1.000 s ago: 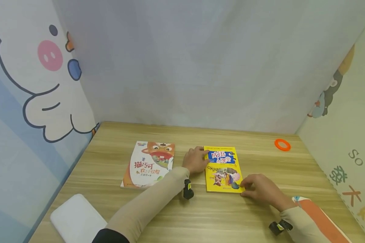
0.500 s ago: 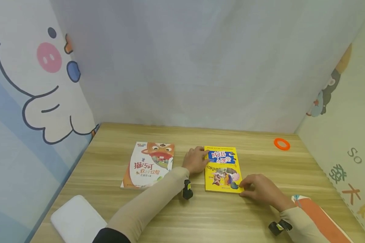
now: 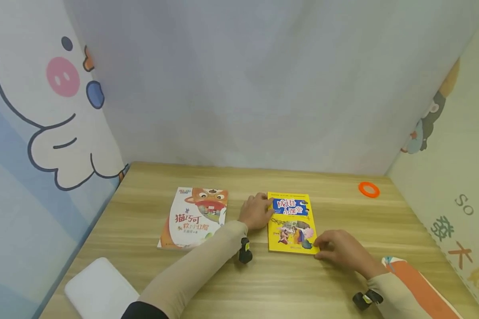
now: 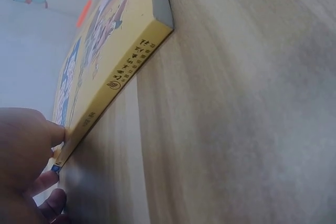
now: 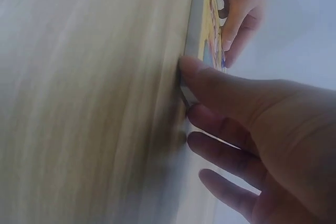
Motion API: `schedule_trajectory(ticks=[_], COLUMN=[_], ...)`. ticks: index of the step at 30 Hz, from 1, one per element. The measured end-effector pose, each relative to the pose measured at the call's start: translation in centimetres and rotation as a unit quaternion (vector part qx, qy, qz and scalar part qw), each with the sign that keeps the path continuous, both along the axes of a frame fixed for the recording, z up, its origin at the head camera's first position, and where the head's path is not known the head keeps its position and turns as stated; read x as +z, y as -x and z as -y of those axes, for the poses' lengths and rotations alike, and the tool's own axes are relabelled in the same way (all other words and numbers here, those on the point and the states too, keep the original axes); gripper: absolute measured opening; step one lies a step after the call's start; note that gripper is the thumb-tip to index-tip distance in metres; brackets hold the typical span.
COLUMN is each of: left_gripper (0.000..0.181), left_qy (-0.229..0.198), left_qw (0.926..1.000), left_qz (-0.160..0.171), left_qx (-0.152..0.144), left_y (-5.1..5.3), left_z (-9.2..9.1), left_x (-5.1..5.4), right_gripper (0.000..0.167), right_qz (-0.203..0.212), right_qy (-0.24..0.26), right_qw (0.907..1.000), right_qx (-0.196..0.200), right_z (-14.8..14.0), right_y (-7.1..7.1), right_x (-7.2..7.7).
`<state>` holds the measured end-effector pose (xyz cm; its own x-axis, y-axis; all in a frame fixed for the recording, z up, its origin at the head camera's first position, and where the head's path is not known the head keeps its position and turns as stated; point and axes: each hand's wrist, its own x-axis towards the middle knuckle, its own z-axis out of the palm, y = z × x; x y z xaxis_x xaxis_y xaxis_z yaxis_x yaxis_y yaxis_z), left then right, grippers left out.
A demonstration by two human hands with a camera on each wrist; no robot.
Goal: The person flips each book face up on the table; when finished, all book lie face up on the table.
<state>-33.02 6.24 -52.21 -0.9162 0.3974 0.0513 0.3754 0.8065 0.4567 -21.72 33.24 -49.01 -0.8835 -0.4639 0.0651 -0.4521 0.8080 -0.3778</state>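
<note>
A yellow picture-covered book (image 3: 289, 223) lies flat on the wooden table, its cover facing up. My left hand (image 3: 256, 212) grips its upper left corner; in the left wrist view the thumb (image 4: 56, 134) meets the spine edge and other fingers reach round the far end. At the lower right corner, my right hand (image 3: 339, 248) pinches the book between thumb and fingertips. The right wrist view shows that thumb (image 5: 193, 67) against the book's lower edge, with the other fingers partly bent below it. Left of my left hand sits a white book (image 3: 195, 217) with a red-brown cartoon animal, partly covered by the sleeve.
An orange ring (image 3: 361, 188) lies at the table's back right. A white flat object with rounded corners (image 3: 100, 285) rests at the front left, partly behind the left arm. A grey curtain (image 3: 255, 88) closes off the back, with printed panels on both sides.
</note>
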Motion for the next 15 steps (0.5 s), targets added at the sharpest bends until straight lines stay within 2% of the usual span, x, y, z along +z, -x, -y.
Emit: schedule_trajectory(ticks=[15], left_gripper=[0.043], left_qy=[0.015], left_qw=[0.9998], left_qz=[-0.007], left_qx=[0.006], left_y=[-0.02], left_z=[0.06], left_x=[0.34], right_gripper=[0.020], right_qz=[0.015], right_qy=[0.008], right_qw=[0.9998], right_qx=[-0.003], right_z=[0.16], right_y=[0.25], right_x=[0.40])
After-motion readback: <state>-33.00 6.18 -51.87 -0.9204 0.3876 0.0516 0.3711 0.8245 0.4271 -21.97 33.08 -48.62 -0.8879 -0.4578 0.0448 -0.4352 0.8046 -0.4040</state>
